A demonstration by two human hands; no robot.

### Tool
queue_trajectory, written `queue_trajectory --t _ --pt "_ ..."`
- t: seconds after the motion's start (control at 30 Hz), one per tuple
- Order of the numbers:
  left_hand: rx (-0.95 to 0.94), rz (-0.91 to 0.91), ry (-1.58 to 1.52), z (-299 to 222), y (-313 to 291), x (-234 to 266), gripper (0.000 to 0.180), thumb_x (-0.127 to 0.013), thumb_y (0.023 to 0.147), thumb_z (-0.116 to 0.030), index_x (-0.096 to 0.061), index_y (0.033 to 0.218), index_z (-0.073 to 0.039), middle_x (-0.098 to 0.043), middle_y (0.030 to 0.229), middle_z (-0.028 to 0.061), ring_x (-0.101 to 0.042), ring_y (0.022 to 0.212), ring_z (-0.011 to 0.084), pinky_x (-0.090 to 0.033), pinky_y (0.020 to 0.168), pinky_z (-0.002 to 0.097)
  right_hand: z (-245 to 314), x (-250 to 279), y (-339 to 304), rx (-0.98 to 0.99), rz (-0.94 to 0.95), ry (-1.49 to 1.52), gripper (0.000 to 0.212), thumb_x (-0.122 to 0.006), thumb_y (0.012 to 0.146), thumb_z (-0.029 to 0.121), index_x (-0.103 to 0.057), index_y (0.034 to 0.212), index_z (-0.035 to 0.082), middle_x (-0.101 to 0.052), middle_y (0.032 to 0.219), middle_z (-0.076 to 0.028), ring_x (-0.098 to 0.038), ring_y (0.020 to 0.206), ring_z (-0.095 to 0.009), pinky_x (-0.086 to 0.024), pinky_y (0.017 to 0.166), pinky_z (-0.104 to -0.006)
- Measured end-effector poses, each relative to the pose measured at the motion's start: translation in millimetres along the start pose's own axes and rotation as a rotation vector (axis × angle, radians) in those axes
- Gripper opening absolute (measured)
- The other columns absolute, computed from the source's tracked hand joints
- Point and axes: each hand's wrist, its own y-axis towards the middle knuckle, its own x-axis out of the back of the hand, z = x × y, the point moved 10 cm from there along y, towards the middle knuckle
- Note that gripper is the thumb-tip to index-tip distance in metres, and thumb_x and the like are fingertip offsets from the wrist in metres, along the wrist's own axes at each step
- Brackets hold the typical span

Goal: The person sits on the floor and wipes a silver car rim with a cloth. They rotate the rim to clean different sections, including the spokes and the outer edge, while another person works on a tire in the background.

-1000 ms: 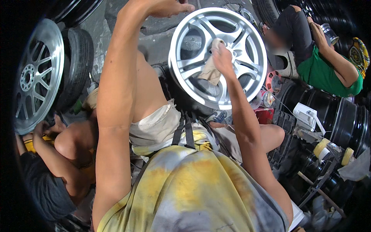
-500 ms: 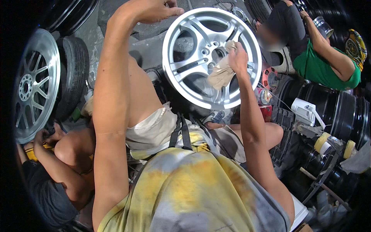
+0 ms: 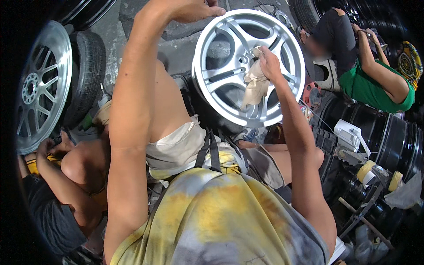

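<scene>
A silver alloy wheel rim (image 3: pixel 226 74) with paired spokes stands tilted in front of my knees. My right hand (image 3: pixel 270 66) is closed on a crumpled beige cloth (image 3: pixel 256 86), pressing it against the spokes just right of the hub. One end of the cloth hangs down over the lower spokes. At the upper left of the rim, my left hand (image 3: pixel 196 10) grips the outer edge, its thumb lying along the lip. The picture's top edge cuts off part of its fingers.
To the left, a person (image 3: pixel 73 181) crouches by a larger multi-spoke wheel (image 3: pixel 62 66) and a black tyre (image 3: pixel 88 73). Another person in green (image 3: pixel 375 84) sits at the upper right. Black wheel barrels (image 3: pixel 393 137), a white box-shaped device (image 3: pixel 346 134) and tape rolls (image 3: pixel 366 172) crowd the right side.
The cloth has shifted slightly and now hangs more vertically under my right hand. In the picture the rim sits a little further right. My left hand stays at its edge.
</scene>
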Motion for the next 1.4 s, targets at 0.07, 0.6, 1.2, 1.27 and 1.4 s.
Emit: queue_trajectory --t 0.07,0.6,1.2,1.27,1.4 --pt "0.005 -0.009 0.032 0 0 2 0.040 -0.062 0.093 -0.038 -0.074 0.110 -0.004 -0.073 0.104 0.0241 -0.070 0.098 0.0408 -0.055 0.086 0.0463 9 -7 5 0.015 0.197 -0.203 0.022 -0.051 0.094 0.009 -0.057 0.115 0.007 -0.068 0.105 -0.021 -0.068 0.090 -0.045 -0.054 0.079 -0.0537" --pt "-0.015 -0.011 -0.003 4 0 2 0.039 -0.064 0.094 -0.038 -0.075 0.109 -0.003 -0.074 0.104 0.0225 -0.071 0.099 0.0387 -0.055 0.088 0.0447 -42 111 42 -0.331 -0.287 0.190 0.041 -0.067 0.091 0.023 -0.061 0.125 0.001 -0.071 0.107 -0.025 -0.071 0.099 -0.040 -0.054 0.086 -0.0415" --pt "-0.030 -0.006 0.000 -5 3 1 0.043 -0.063 0.094 -0.041 -0.074 0.109 -0.004 -0.073 0.107 0.0226 -0.070 0.101 0.0395 -0.054 0.089 0.0445 90 -49 -30 -0.018 0.348 -0.533 0.031 -0.054 0.090 0.009 -0.053 0.122 0.011 -0.066 0.111 -0.020 -0.071 0.085 -0.041 -0.057 0.077 -0.0488" --pt "-0.028 -0.006 0.016 -4 6 0 0.043 -0.063 0.094 -0.042 -0.074 0.110 -0.004 -0.073 0.107 0.0231 -0.070 0.101 0.0400 -0.054 0.088 0.0453 89 -54 -26 -0.075 0.301 -0.579 0.032 -0.056 0.090 0.009 -0.056 0.122 0.006 -0.069 0.110 -0.020 -0.072 0.087 -0.039 -0.057 0.076 -0.0471" --pt "0.006 0.016 0.051 -10 1 -1 0.044 -0.062 0.094 -0.042 -0.073 0.112 -0.003 -0.073 0.106 0.0242 -0.070 0.100 0.0405 -0.054 0.088 0.0465 69 -8 17 -0.173 -0.058 0.154 0.025 -0.054 0.091 0.008 -0.070 0.110 0.006 -0.073 0.105 -0.022 -0.073 0.090 -0.036 -0.057 0.079 -0.0424"
